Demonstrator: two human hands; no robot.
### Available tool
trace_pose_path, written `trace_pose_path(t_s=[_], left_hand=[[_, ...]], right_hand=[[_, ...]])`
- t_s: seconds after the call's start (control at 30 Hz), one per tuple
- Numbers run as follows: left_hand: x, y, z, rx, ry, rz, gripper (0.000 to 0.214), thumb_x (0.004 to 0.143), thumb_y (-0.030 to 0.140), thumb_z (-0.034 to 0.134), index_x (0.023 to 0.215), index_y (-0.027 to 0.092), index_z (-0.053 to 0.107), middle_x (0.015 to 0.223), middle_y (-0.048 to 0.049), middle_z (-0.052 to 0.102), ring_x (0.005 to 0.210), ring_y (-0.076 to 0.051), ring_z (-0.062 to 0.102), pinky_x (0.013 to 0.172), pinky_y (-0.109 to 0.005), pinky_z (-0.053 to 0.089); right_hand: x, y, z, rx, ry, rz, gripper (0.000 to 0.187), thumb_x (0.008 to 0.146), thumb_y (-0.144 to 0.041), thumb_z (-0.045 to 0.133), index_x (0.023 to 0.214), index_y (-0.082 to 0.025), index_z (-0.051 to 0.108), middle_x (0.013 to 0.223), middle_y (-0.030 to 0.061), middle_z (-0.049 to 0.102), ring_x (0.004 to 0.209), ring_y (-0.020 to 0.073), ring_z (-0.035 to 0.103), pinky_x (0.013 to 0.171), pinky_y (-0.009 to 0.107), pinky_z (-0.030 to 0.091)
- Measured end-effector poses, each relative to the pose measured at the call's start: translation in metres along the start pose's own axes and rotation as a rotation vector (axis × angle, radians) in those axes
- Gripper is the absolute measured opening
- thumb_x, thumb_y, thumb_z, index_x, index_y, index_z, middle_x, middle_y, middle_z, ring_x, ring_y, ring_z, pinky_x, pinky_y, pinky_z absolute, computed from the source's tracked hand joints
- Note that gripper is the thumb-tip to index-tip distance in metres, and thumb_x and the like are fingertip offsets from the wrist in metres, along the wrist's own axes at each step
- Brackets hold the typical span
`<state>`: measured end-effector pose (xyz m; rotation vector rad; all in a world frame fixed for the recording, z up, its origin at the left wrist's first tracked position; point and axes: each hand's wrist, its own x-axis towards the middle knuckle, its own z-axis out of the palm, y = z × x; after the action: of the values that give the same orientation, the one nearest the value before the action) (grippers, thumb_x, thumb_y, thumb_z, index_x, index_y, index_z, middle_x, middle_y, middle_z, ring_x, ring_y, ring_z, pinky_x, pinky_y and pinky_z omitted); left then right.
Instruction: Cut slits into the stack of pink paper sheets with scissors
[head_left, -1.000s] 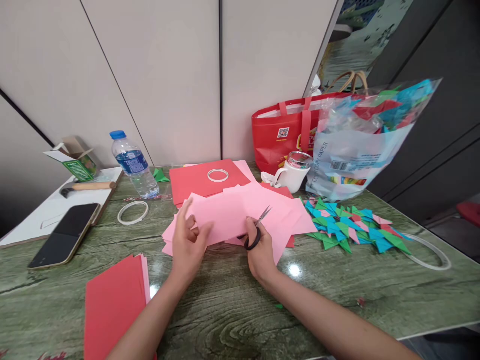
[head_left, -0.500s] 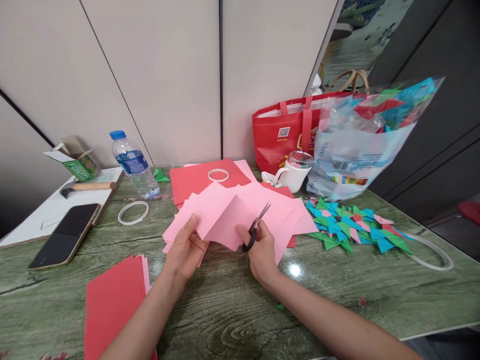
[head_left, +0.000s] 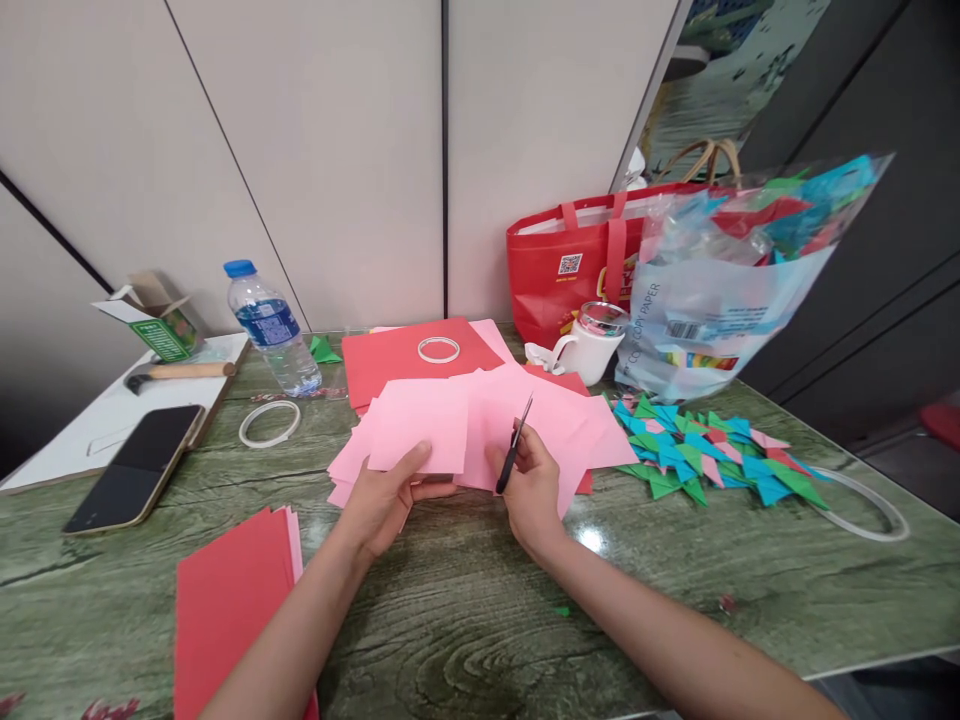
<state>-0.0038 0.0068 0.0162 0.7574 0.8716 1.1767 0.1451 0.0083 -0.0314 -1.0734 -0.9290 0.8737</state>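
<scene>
A squarish piece of pink paper [head_left: 420, 420] is pinched in my left hand [head_left: 386, 505], thumb on top and fingers below. My right hand [head_left: 532, 490] grips black-handled scissors [head_left: 514, 452], their blades pointing up and away from me and looking closed. Beneath and behind both hands, a spread of pink sheets [head_left: 559, 425] covers part of the table. A stack of red paper [head_left: 420, 350] lies beyond it, with a roll of white tape [head_left: 439, 349] on top. Whether the right fingers also touch the pink paper is hard to see.
Folded paper pieces [head_left: 697, 455] are heaped at right by a white ring [head_left: 874, 510]. Behind stand a white mug [head_left: 592, 350], a red bag [head_left: 555, 270] and a plastic bag [head_left: 690, 320]. At left are a bottle [head_left: 274, 330], phone [head_left: 135, 468], hammer [head_left: 184, 371] and red sheets [head_left: 229, 610].
The pink paper in my left hand has turned from slanted to nearly flat-on and squared. The scissors have tilted more upright in my right hand. The view has shifted slightly.
</scene>
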Motion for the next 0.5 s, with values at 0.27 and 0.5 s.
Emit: trace_pose_path(t_s=[0.27,0.5], left_hand=[[-0.003,0.002,0.0,-0.009,-0.032,0.014,0.043,0.069,0.024,0.063,0.11,0.021,0.051,0.082,-0.0016,0.066,0.066,-0.013,0.062,0.069,-0.036,0.054],[-0.002,-0.003,0.004,0.076,0.065,-0.026,0.04,0.059,0.018,0.07,0.097,0.014,0.058,0.082,-0.0058,0.066,0.062,-0.017,0.062,0.052,-0.031,0.056]], right_hand=[[-0.003,-0.005,0.001,-0.035,0.0,-0.01,0.038,0.069,-0.023,0.06,0.105,-0.017,0.051,0.089,0.0045,0.057,0.078,0.0145,0.054,0.07,0.029,0.045],[-0.002,-0.004,0.0,-0.012,0.015,-0.013,0.039,0.069,-0.023,0.06,0.106,-0.018,0.05,0.09,0.0042,0.056,0.08,0.0143,0.053,0.074,0.03,0.044]])
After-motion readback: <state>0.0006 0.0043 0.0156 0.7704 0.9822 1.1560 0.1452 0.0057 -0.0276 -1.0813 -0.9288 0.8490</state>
